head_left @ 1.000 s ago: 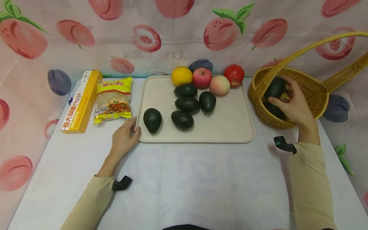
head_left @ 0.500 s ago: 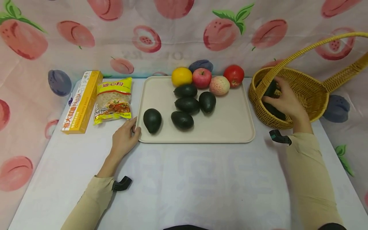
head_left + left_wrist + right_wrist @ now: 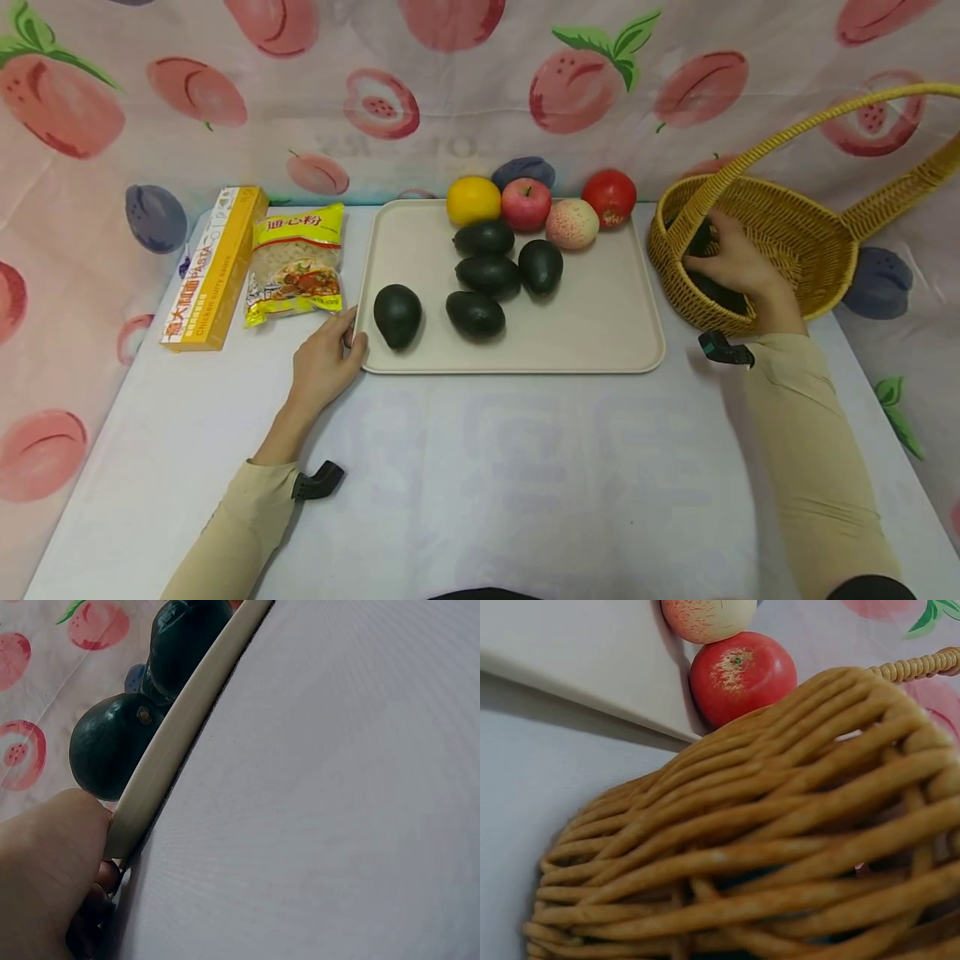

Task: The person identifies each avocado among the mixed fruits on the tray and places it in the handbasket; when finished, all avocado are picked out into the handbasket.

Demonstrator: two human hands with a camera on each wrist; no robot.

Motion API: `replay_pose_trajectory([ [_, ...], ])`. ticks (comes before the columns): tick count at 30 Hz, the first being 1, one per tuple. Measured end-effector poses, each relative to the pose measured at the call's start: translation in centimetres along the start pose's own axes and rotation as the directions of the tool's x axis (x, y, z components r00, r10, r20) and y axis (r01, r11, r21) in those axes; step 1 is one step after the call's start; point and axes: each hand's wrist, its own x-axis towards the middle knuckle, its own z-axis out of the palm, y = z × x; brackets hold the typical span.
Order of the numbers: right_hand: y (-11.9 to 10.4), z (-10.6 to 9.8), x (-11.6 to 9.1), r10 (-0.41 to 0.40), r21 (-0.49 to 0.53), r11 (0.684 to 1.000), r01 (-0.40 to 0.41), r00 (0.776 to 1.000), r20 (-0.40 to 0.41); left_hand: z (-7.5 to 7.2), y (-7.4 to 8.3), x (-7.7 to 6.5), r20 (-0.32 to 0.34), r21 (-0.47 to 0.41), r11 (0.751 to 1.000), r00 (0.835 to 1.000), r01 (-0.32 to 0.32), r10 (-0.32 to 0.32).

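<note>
My right hand [image 3: 738, 262] reaches into the yellow wicker basket [image 3: 836, 250], thumb and fingers around a dark green avocado [image 3: 702, 242]; the fingertips are hidden. Another avocado [image 3: 717, 293] lies in the basket in front of it. In the right wrist view the basket's woven wall [image 3: 727, 855] hides the hand. My left hand [image 3: 324, 358] grips the left edge of the beige tray [image 3: 585, 342], with its thumb at the rim [image 3: 161, 761]. Near that hand on the tray rests an avocado [image 3: 397, 317], and several more lie toward the middle, one of them this avocado [image 3: 476, 315].
Along the tray's back edge sit an orange [image 3: 473, 201], an apple [image 3: 527, 204], a peach [image 3: 572, 223] and a red round fruit [image 3: 609, 198]. A pasta box [image 3: 213, 271] and a yellow pasta bag [image 3: 295, 265] lie left. The basket's tall handle [image 3: 810, 125] arches up.
My right hand has lowered the avocado deeper into the left part of the basket, moving slightly left. The left hand and the tray have stayed put.
</note>
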Motion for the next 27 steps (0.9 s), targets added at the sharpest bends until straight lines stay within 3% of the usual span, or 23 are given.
replay_pose_trajectory([
  [11,-0.4,0.0,-0.7,0.043,-0.006,0.999,-0.043,0.999,0.006,0.2,-0.2,0.0,-0.011,-0.001,1.0,1.0,-0.005,0.005],
  [16,-0.7,0.0,-1.5,0.01,0.034,0.999,-0.008,0.998,-0.061,0.3,-0.2,-0.2,0.0,-0.008,1.0,1.0,0.003,-0.003],
  [23,-1.5,0.2,-2.8,0.063,0.1,0.994,-0.049,0.987,-0.149,0.1,-0.2,0.1,0.001,-0.002,1.0,1.0,0.004,-0.004],
  [27,-1.9,0.3,-3.8,0.043,0.117,0.993,-0.019,0.977,-0.207,0.1,-0.2,0.1,0.004,0.004,1.0,1.0,0.01,-0.01],
])
